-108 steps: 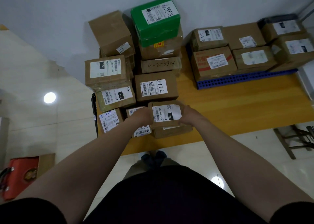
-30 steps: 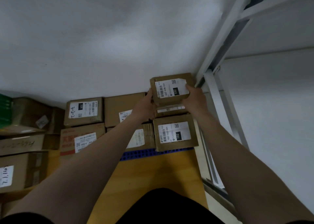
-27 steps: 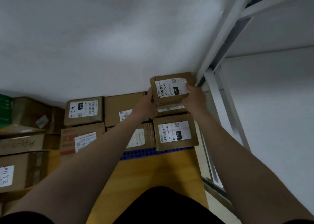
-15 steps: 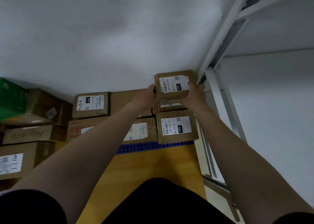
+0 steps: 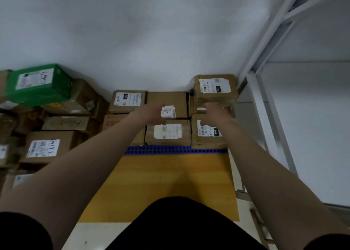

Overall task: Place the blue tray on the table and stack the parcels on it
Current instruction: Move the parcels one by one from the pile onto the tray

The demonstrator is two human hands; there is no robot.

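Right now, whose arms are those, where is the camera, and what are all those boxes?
Those arms belong to a person; the camera sits on their head, looking down. It is the only view. On the yellow table lies a blue tray with brown parcels stacked on it. The parcel marked 032 sits atop another at the back right. The left hand and right hand hover near the parcels, holding nothing. More boxes, including a green box, are piled at left.

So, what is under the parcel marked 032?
The parcel marked 032 sits on another brown parcel. Only a strip of its top and label shows. The rest is hidden by the top parcel and the right hand. Anything lower is covered.
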